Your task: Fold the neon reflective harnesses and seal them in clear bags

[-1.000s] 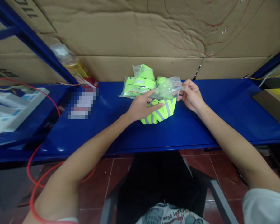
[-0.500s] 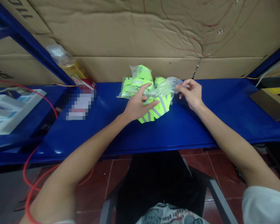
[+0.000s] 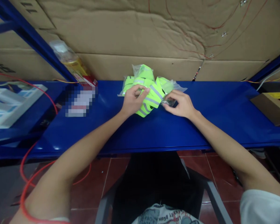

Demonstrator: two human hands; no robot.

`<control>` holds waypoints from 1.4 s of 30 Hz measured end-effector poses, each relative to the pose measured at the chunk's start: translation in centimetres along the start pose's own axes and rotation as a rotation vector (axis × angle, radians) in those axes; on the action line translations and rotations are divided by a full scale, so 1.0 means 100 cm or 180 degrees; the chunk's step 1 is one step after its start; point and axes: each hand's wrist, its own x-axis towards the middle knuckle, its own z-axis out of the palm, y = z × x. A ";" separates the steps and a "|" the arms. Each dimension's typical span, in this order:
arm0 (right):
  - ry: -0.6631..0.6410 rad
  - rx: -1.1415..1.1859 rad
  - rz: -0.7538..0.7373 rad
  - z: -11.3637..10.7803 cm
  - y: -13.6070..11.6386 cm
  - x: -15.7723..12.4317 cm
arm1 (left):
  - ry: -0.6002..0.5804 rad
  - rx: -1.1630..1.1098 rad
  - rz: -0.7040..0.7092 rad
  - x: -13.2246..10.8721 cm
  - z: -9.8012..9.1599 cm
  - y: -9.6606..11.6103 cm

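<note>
A bundle of neon yellow-green reflective strap (image 3: 155, 95) with grey stripes lies near the back of the blue table. My left hand (image 3: 133, 100) is closed on its left side, thumb over the strap. At the bundle's right edge, my right hand (image 3: 180, 104) has its fingers curled in a pinch. Something shiny and dark shows between those fingers, too small to make out. Behind them are more neon pieces in clear plastic bags (image 3: 143, 72), and one clear bag (image 3: 179, 86) spreads out past my right knuckles.
A blue table (image 3: 121, 133) runs across, backed by cardboard (image 3: 121, 34) with thin red wires. On the left stand a bottle (image 3: 68, 57), a red box (image 3: 90, 81) and a white tray (image 3: 18, 107). A red hose (image 3: 23, 168) loops at lower left. An open carton (image 3: 268, 107) sits right.
My right hand has moved left and toward me, from the clear bag to the strap's edge. My left fingers have closed on the strap, which now lies over the bag.
</note>
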 end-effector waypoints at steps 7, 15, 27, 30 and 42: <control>-0.0127 -0.0156 0.0346 0.013 0.007 -0.001 | 0.0194 -0.0467 -0.0164 0.004 -0.008 0.010; 0.0033 -0.0036 0.0451 0.001 0.020 0.000 | -0.0884 0.0260 0.0415 -0.003 -0.015 0.014; 0.0235 0.0671 0.0314 -0.002 -0.010 -0.002 | -0.1203 0.1106 0.1010 -0.012 -0.017 0.029; 0.0219 0.0652 0.0298 -0.002 -0.010 -0.002 | -0.1205 0.1161 0.0999 -0.012 -0.018 0.031; 0.1010 0.0036 -0.0297 -0.018 -0.014 0.003 | -0.1642 0.1653 0.0584 -0.008 -0.018 0.035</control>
